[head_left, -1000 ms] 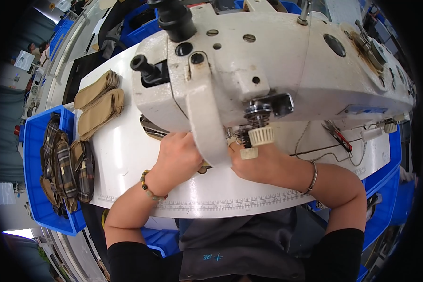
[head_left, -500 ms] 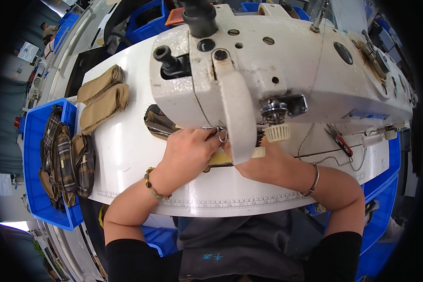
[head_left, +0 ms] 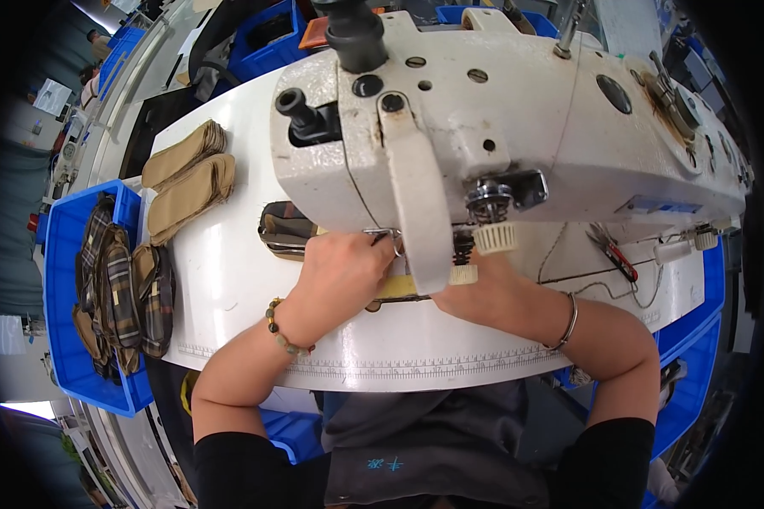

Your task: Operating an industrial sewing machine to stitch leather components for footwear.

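At the white sewing machine (head_left: pixel 501 102), my left hand (head_left: pixel 344 270) is closed, its fingers bent at the metal presser foot (head_left: pixel 389 233). It grips a brown and dark plaid fabric piece (head_left: pixel 287 229), whose folded end sticks out to the left of the knuckles; the rest is hidden beneath hand and machine. My right hand (head_left: pixel 482 293) reaches in from the other side, behind the machine's white lever (head_left: pixel 424 212), which hides its fingers. Between the hands shows a yellow strip (head_left: pixel 399 287) with a dark edge below it.
Two stacks of tan fabric pieces (head_left: pixel 191 191) lie at the table's far left. A blue bin (head_left: pixel 59 297) beside the table holds plaid pieces (head_left: pixel 115 288). Red-handled snips (head_left: pixel 615 259) and a loose cord (head_left: pixel 598 284) lie right of the machine. A printed ruler (head_left: pixel 399 371) follows the front edge.
The plaid piece's left end has turned, showing more of its checked surface. My left hand stays at the presser foot, nearly in place; my right hand has hardly moved.
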Demonstrator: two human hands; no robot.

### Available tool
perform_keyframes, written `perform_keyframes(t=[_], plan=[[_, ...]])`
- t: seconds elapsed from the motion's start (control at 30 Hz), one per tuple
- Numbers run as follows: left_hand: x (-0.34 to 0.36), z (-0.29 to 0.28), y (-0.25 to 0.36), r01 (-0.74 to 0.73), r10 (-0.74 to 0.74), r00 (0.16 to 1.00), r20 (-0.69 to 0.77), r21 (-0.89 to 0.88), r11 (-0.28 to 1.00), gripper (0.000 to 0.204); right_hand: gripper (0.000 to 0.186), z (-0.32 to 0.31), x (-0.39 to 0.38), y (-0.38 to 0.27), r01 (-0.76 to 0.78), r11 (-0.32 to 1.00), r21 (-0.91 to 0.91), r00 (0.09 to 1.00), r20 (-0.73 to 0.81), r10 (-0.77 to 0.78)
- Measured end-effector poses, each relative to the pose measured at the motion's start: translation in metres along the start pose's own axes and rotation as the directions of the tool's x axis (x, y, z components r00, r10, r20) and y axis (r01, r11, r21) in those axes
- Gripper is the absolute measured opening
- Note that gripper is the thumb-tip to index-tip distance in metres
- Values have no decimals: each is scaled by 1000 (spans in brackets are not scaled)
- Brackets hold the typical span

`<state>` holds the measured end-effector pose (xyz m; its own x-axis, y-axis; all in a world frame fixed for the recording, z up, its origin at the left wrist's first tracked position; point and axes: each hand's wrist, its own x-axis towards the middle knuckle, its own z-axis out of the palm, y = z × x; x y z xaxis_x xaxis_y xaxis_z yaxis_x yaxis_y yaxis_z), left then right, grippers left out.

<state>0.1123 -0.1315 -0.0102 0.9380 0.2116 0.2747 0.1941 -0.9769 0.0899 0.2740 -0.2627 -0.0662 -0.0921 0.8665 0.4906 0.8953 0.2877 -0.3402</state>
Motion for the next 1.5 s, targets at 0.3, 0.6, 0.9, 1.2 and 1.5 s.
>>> perform_keyframes(t=[0.3,0.6,0.9,1.2,1.5], plan=[[-4,3,-7,31,-31,1000,5,-4,1000,12,15,-10,0,0,98,988,-117,995,20,-96],[-2,3,4,14,-16,998,-53,-33,999,24,17,-10,-3,-2,96,968,-233,995,33,-91],[-2,2,5,20,-21,998,-61,-9,1000,29,12,-11,4,1,-85,990,110,996,-11,87],[1,-41,-3,261,-249,959,135,-78,962,21,7,-13,1,4,-49,994,97,996,-67,55],[1,-44,-11,453,-371,842,391,-141,880,15,2,-9,1,7,-36,996,81,999,-32,38]])
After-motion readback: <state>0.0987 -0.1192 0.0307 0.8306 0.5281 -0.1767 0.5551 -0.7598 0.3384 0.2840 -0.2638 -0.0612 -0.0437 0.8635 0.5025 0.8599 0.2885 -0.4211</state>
